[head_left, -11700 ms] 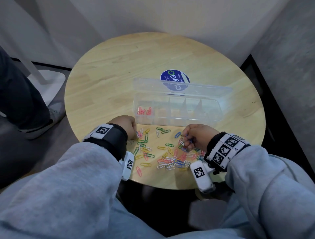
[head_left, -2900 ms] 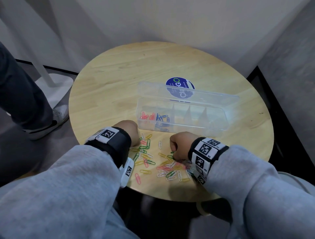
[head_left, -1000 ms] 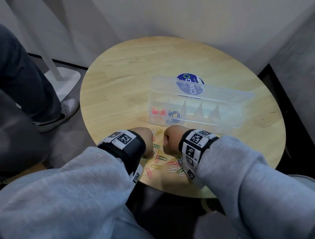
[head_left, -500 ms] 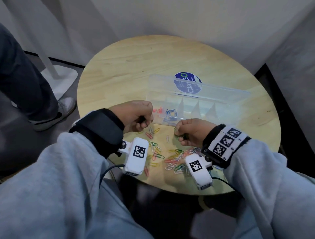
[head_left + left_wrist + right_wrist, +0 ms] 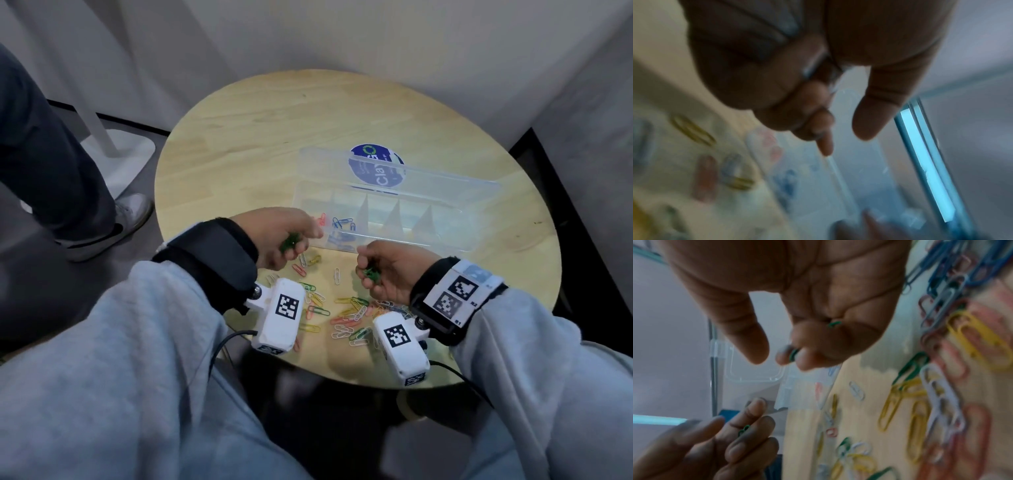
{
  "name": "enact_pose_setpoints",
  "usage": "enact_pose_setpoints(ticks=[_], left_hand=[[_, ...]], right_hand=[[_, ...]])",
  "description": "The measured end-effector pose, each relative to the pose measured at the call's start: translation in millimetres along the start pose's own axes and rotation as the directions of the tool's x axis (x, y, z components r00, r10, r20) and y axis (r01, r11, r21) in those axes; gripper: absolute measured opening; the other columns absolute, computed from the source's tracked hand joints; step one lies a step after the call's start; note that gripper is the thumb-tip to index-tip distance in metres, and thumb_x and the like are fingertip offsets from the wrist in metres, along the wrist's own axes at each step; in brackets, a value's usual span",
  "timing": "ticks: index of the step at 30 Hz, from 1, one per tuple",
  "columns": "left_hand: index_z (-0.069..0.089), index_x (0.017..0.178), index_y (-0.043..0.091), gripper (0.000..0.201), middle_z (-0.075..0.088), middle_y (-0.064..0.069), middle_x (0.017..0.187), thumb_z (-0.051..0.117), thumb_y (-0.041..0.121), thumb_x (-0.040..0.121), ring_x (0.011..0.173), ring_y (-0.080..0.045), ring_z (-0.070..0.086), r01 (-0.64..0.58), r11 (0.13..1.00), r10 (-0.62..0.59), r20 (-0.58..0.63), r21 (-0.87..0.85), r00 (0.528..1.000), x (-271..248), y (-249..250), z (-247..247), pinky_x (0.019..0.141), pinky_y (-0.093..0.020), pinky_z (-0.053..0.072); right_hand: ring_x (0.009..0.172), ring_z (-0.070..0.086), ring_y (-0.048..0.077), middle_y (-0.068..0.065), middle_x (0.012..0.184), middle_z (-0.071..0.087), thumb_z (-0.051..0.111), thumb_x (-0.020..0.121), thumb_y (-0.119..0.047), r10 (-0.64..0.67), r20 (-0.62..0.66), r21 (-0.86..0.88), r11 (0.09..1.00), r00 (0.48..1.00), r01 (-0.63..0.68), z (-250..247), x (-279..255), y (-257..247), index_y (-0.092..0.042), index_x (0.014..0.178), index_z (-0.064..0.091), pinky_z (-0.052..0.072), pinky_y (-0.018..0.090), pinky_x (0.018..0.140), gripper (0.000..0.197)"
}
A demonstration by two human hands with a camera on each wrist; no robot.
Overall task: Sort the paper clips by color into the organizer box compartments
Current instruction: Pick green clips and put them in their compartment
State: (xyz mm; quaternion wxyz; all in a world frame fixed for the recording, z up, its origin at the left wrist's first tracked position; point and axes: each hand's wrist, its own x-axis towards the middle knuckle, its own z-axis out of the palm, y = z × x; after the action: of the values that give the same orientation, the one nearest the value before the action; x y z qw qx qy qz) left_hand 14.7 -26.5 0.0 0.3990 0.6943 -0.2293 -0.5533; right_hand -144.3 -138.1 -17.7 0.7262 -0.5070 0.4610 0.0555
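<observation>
A clear organizer box (image 5: 445,236) with its lid open lies on the round wooden table (image 5: 257,144). Red clips (image 5: 322,219) sit in its leftmost compartment and blue clips (image 5: 342,223) in the one beside it. My left hand (image 5: 291,240) is lifted in front of the box's left end, fingers curled round green paper clips (image 5: 289,242). My right hand (image 5: 383,270) hovers over the table in front of the box and grips green clips (image 5: 371,274), which also peek between its curled fingers (image 5: 812,340) in the right wrist view. A loose pile of mixed coloured clips (image 5: 346,317) lies near the table's front edge.
A blue round sticker (image 5: 376,164) shows behind the lid. Another person's leg and shoe (image 5: 116,222) stand by the table's left side, next to a white stand base (image 5: 116,161). A grey wall closes the right side.
Both hands have turned over and lifted off the clip pile, each now holding green clips. The left hand moved up toward the box's left end.
</observation>
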Motion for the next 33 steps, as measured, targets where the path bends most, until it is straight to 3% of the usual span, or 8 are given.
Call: enact_pose_setpoints(ticks=[5,9,14,19,22,26,30,33], left_hand=[[0.067,0.09,0.017,0.011,0.06,0.002,0.081,0.063,0.021,0.081,0.067,-0.014,0.051,-0.01,0.711,0.056,-0.042,0.703,0.998,8.7,-13.7,11.5,0.064,-0.025,0.047],[0.066,0.087,0.02,0.011,0.06,0.005,0.081,0.058,0.016,0.08,0.069,-0.013,0.052,-0.009,0.617,0.094,-0.062,0.787,0.994,10.6,-17.7,20.8,0.057,-0.02,0.04],[0.055,0.078,0.023,0.009,0.06,0.004,0.084,0.063,0.018,0.079,0.076,-0.016,0.052,0.011,0.485,0.106,-0.072,0.875,0.992,19.0,-24.9,31.4,0.05,-0.022,0.033],[0.059,0.083,0.021,0.006,0.061,0.002,0.088,0.061,0.015,0.082,0.08,-0.018,0.053,0.04,0.432,0.079,-0.082,0.901,0.994,21.7,-23.5,33.3,0.052,-0.023,0.033],[0.067,0.096,0.015,0.014,0.062,-0.001,0.089,0.06,0.016,0.083,0.082,-0.019,0.054,0.054,0.42,0.049,-0.082,0.906,0.995,20.4,-23.7,34.4,0.064,-0.025,0.038],[0.06,0.08,0.019,0.003,0.061,0.0,0.084,0.061,0.019,0.082,0.078,-0.019,0.054,0.033,0.491,0.048,-0.065,0.871,0.997,18.5,-24.2,31.9,0.066,-0.025,0.039],[0.054,0.069,0.02,0.017,0.055,0.004,0.068,0.065,0.019,0.082,0.063,-0.013,0.048,-0.012,0.668,0.06,-0.037,0.744,0.998,14.5,-16.1,24.8,0.061,-0.024,0.04],[0.052,0.066,0.019,0.02,0.06,-0.002,0.07,0.066,0.017,0.081,0.06,-0.016,0.048,-0.039,0.811,0.046,0.002,0.583,0.999,10.7,-10.8,20.9,0.065,-0.025,0.042]], right_hand=[[0.041,0.031,0.017,0.004,0.05,0.038,0.067,0.083,-0.022,-0.116,-0.117,-0.574,0.818,0.986,0.028,-10.2,4.4,2.1,-0.018,0.053,0.039,0.029,0.024,0.046,0.041],[0.04,0.038,0.012,-0.008,0.039,0.042,0.073,0.077,-0.026,-0.18,-0.147,-0.741,0.672,0.973,0.012,-13.2,-0.2,0.6,-0.02,0.057,0.043,0.035,0.024,0.049,0.037],[0.066,0.05,0.013,-0.009,0.066,0.051,0.068,0.078,-0.018,-0.199,-0.119,-0.945,0.324,0.973,-0.05,-3.2,-2.9,4.5,-0.02,0.075,0.056,0.041,0.022,0.057,0.013],[0.059,0.048,0.012,-0.006,0.069,0.052,0.06,0.083,-0.016,-0.149,-0.103,-0.978,0.196,0.984,-0.072,7.9,2.8,8.7,-0.019,0.085,0.054,0.038,0.02,0.053,0.007],[0.056,0.047,0.012,-0.008,0.065,0.049,0.054,0.084,-0.014,-0.152,-0.105,-0.984,0.161,0.983,-0.08,10.1,7.1,9.4,-0.02,0.077,0.053,0.038,0.02,0.051,0.01],[0.071,0.051,0.017,-0.006,0.063,0.049,0.058,0.08,-0.012,-0.153,-0.12,-0.972,0.221,0.981,-0.085,5.9,8.3,11.9,-0.021,0.062,0.048,0.041,0.02,0.055,0.022],[0.07,0.051,0.017,-0.005,0.063,0.05,0.065,0.078,-0.012,-0.136,-0.124,-0.935,0.348,0.983,-0.07,-1.2,3.8,12.7,-0.02,0.06,0.048,0.046,0.026,0.067,0.026],[0.058,0.051,0.015,-0.003,0.06,0.054,0.071,0.074,-0.012,-0.119,-0.117,-0.864,0.501,0.986,-0.042,-6.2,-1.4,11.6,-0.018,0.062,0.054,0.045,0.024,0.059,0.022]])
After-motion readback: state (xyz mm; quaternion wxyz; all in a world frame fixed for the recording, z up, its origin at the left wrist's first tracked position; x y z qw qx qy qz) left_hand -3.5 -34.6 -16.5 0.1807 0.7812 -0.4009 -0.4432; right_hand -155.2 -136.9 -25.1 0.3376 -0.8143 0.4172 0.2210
